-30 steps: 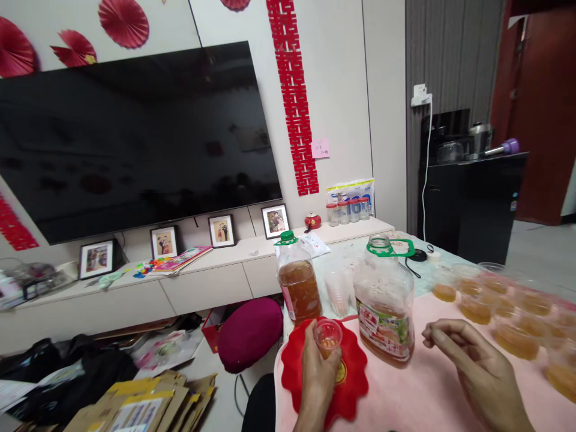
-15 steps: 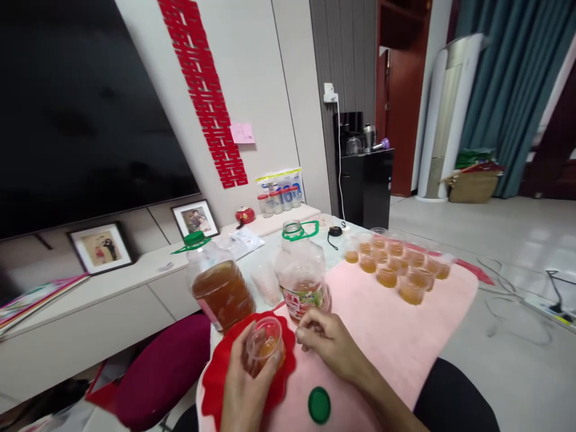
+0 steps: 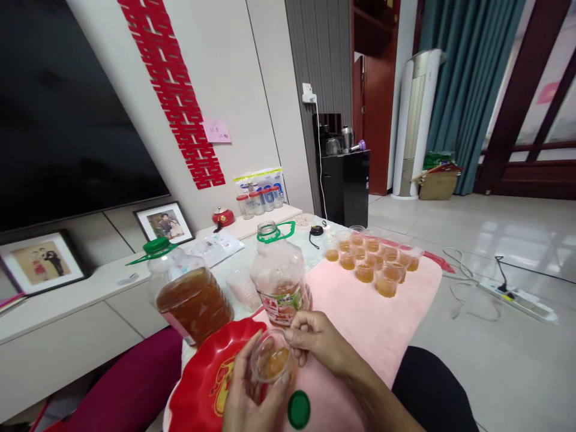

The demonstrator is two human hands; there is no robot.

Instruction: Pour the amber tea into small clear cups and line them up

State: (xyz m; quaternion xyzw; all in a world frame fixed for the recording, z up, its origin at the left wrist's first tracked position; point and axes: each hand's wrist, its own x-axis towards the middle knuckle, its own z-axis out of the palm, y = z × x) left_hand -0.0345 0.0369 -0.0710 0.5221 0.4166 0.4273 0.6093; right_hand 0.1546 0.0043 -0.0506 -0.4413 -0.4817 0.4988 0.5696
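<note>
My left hand is wrapped round a small clear plastic cup with a little amber liquid in it, tilted toward me above a red scalloped plate. My right hand pinches the cup's rim from the right. Just behind stands an open clear jug with a red-green label and little liquid. A second jug, green-capped and about half full of amber liquid, stands to its left. A loose green cap lies on the pink cloth.
Several small cups of amber liquid stand grouped at the far end of the pink cloth. A stack of empty clear cups lies between the jugs. A low white cabinet with framed photos lines the wall. A power strip and cables lie on the floor.
The view has swung right. My right hand moved from the air to the cup and now pinches its rim. The cup has come nearer and tilted toward me.
</note>
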